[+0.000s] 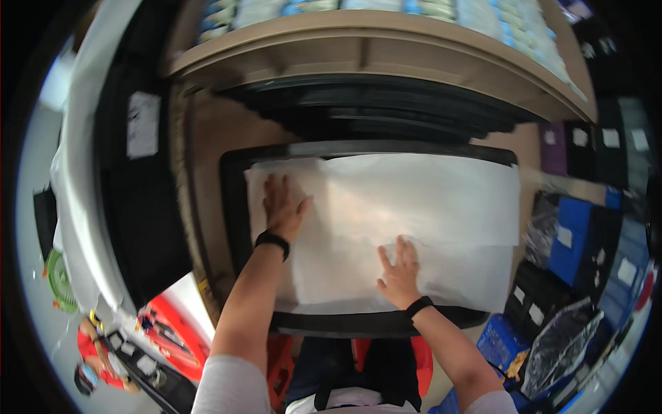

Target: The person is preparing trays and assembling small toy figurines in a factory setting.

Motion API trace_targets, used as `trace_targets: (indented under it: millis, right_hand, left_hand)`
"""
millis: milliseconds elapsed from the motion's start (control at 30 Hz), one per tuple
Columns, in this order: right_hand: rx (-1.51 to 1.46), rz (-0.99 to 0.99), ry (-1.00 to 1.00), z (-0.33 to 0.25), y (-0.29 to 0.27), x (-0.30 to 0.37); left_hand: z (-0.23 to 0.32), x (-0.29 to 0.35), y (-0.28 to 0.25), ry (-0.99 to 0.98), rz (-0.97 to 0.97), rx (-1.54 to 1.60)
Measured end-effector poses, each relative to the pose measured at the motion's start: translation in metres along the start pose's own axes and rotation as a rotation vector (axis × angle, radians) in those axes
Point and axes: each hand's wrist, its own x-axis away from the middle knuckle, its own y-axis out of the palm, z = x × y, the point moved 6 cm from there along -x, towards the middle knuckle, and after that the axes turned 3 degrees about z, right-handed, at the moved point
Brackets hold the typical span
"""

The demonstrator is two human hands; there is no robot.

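Observation:
White translucent sheets (441,200) lie overlapping in a large black tray (234,207) in front of me, covering nearly all of its inside. My left hand (281,207) rests flat with spread fingers on the sheet's left part. Lower and nearer the middle, my right hand (400,274) presses on the sheet, fingers also spread. Neither hand grips anything. Both wrists wear dark bands. What lies under the sheets cannot be made out.
Black trays (372,103) are stacked beyond mine, under a brown shelf (358,27) bearing blue and white packed items. Black boxes (141,186) stand left, and blue crates (500,341) and bins stand right. A person in red (96,352) is at lower left.

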Motion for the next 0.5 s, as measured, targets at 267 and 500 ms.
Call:
trace_targets:
  millis: [267, 500]
  right_hand:
    - [-0.216, 0.506, -0.120, 0.004, -0.132, -0.004]
    - [0.114, 0.693, 0.218, 0.078, -0.144, -0.051]
  left_hand:
    - [0.039, 0.010, -0.019, -0.069, -0.106, 0.096]
    - [0.022, -0.001, -0.008, -0.149, -0.180, 0.072]
